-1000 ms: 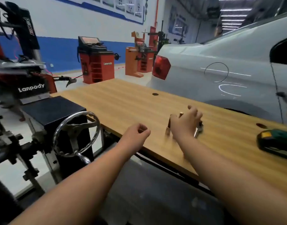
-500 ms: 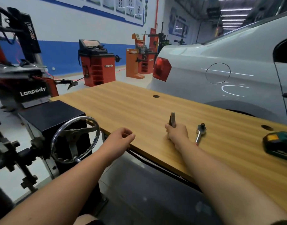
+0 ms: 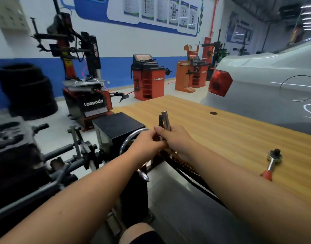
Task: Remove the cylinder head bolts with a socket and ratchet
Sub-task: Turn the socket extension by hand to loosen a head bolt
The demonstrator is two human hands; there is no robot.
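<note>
Right hand [image 3: 176, 138] is gripping the rigid, slick steel socket extensions [image 3: 164, 120], fingers clamped round their lower ends; left hand [image 3: 147, 140] fingers are pinching them too.

Tabletop [image 3: 221, 138] open ahead of my hands; ratchet [image 3: 272, 162] lies right, handwheel [image 3: 132, 141] crowds below left.

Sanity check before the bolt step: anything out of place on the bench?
Nothing damaged or spilled. The ratchet lies unused on the wooden bench, while the right hand holds metal sockets upright and the left hand pinches them.
</note>
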